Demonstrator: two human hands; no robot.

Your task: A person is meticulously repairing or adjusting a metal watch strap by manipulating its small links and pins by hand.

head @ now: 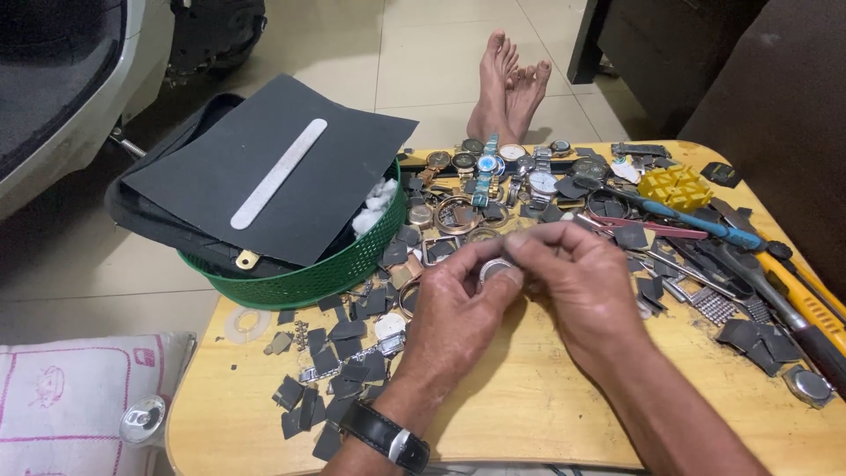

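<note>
**Two hands closed on a small round watch case above a cluttered wooden table**

Nearest the camera, a black leather wristwatch strap with a silver buckle (388, 436) circled the left wrist. Above it, the left hand (454, 322) pinched a small round silver watch case (495, 269) between thumb and fingertips, its fingers curled tight on the case. The right hand (582, 286) met it from the other side, thumb and forefinger closed on the same case's upper edge. The case hung just above the light wooden tabletop (529, 414), near the table's middle.

At far left lay a white cushion with pink stitched lines (79, 397), a shiny round metal piece resting on it. On the table's left part, dark grey square scraps (339, 370) were scattered loosely. Behind them sat a round green plastic basket (308, 278) at the table's edge; it held white cotton wadding (377, 204) against its right wall, and a dark flat sheet (220, 176) lay across its top, bearing a long pale metal strip (278, 173).

Beyond the hands, a heap of wristwatches and loose watch cases (493, 176) covered the table's far side. To the right stood a yellow gridded plastic block (675, 187), a blue-handled tool (696, 222), and a yellow-and-black handled tool (806, 304) near the right edge.
</note>
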